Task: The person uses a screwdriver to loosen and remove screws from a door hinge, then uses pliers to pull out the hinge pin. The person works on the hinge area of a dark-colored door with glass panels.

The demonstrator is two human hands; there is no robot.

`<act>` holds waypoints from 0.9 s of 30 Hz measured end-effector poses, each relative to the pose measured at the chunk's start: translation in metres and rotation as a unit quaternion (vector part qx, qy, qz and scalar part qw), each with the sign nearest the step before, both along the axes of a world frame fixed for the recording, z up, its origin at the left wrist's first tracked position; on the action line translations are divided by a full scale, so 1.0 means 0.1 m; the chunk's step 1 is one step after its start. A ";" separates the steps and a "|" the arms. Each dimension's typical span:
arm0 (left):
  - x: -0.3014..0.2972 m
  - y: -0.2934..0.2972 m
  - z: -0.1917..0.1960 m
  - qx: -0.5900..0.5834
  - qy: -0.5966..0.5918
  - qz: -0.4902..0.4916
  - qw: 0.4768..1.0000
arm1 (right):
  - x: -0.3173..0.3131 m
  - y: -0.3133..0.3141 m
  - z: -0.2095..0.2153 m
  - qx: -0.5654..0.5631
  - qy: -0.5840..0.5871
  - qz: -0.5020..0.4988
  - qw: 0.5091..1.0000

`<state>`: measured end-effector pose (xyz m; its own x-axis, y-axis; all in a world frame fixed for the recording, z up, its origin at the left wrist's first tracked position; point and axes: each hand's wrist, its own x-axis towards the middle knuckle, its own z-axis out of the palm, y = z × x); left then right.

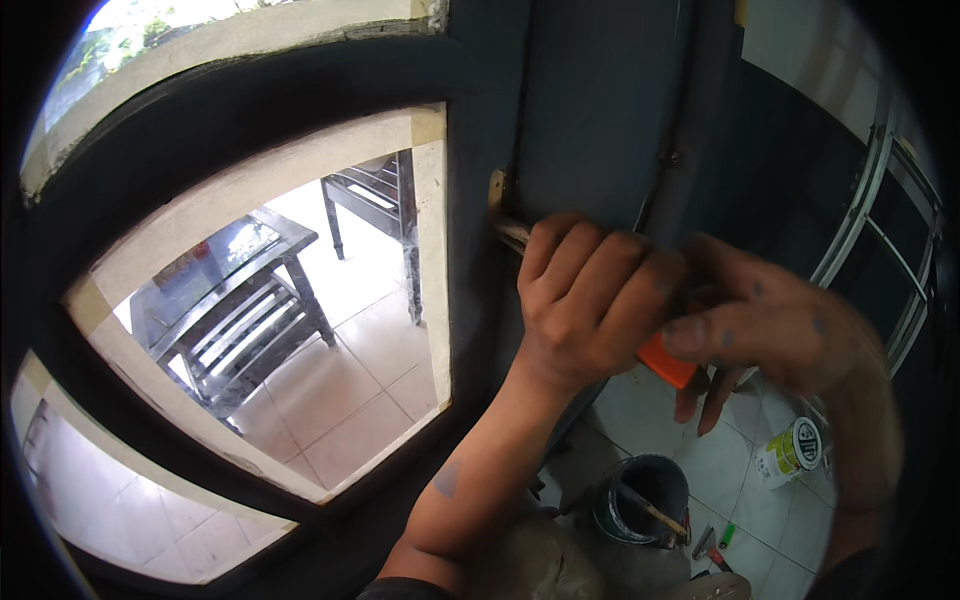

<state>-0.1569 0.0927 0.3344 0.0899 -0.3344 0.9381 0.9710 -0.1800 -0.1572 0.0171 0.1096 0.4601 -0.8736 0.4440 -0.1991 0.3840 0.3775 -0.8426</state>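
My left hand (595,300) is closed in a fist beside the dark door frame (485,320). A narrow brownish tip (512,233) juts from its upper left side, close to a small brass-coloured fitting (497,187) on the frame. Below the fist, on roughly the same line, shows a blocky orange end (667,362); the two look like one orange-ended tool, its middle hidden by the fingers. My right hand (775,325) is slightly blurred, just to the right. Its thumb overlaps the orange end, while other fingers point downward, apart.
A dark bucket (600,505) with a stick-like handle (650,510) stands on the tiled floor below. Near it are a white-and-green can (790,455) and a small green cylinder (727,536). Glass panes with pale masking borders (433,250) fill the left; a table (215,265) shows through.
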 end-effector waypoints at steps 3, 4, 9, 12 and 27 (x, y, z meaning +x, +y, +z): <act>0.08 0.05 0.00 -0.014 -0.005 -0.014 1.000 | -0.08 -0.03 0.15 -0.084 -0.090 -0.007 0.992; 0.07 0.04 0.00 -0.011 -0.002 -0.018 1.000 | -0.11 -0.05 0.12 -0.085 -0.104 -0.012 0.991; 0.07 0.00 -0.09 -0.065 -0.022 -0.002 0.998 | -0.31 0.03 0.09 -0.077 -0.166 -0.025 0.983; 0.01 -0.03 -0.20 -0.109 -0.047 -0.030 0.992 | -0.36 0.06 0.07 -0.018 -0.180 -0.040 0.983; -0.03 -0.53 0.02 -0.097 0.042 -0.155 0.982 | -0.47 -0.45 -0.11 0.600 -0.241 0.206 0.735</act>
